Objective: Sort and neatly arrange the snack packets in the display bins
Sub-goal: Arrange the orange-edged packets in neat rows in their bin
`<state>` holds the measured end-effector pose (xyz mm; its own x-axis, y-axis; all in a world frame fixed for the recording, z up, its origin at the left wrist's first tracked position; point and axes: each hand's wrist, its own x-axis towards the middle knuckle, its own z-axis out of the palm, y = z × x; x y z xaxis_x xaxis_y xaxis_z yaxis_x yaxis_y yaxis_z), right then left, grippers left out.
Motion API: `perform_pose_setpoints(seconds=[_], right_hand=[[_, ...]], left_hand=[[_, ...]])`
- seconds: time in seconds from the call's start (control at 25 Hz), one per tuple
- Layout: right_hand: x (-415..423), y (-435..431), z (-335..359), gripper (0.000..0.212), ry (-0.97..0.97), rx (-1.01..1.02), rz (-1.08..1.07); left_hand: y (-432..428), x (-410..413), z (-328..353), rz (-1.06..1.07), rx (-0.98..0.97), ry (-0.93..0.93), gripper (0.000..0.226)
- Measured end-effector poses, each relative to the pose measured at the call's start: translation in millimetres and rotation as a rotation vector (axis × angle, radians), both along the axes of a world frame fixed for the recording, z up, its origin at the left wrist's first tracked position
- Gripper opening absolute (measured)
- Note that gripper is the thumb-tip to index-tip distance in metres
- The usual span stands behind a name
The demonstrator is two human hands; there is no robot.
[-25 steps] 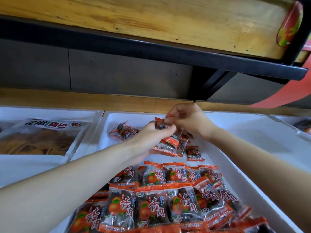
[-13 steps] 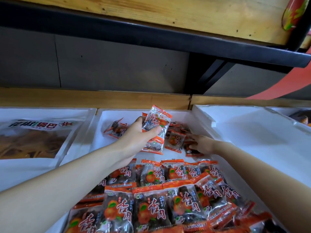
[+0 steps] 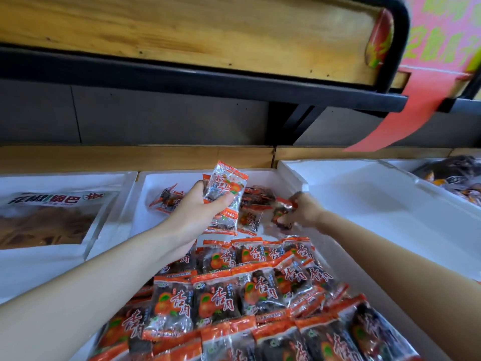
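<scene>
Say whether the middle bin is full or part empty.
Part empty: orange packets fill the near end of the middle bin; bare white floor shows around loose packets farther back.

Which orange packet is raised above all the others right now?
The packet at the top of the left hand's bunch, its end pointing up; the rest lie in the white bin or low in the right hand.

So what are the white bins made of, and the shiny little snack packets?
The white bins look like foam, probably polystyrene: matte and chalky, with thick walls and soft blunt edges. The snack packets look like thin glossy plastic film: see-through in the middle, crinkled, and glinting where the left hand grips a few.
</scene>
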<state>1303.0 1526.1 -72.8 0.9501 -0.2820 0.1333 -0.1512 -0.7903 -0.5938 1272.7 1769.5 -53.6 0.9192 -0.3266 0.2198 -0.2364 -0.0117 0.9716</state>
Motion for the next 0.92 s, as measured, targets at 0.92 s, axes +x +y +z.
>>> perform_pose_setpoints(seconds=[0.92], right_hand=[[-129.5,19.0,-13.1,0.029,0.168,-0.023,0.031]], left_hand=[[2.5,-112.3,3.9,-0.025,-0.060,0.093,0.049]])
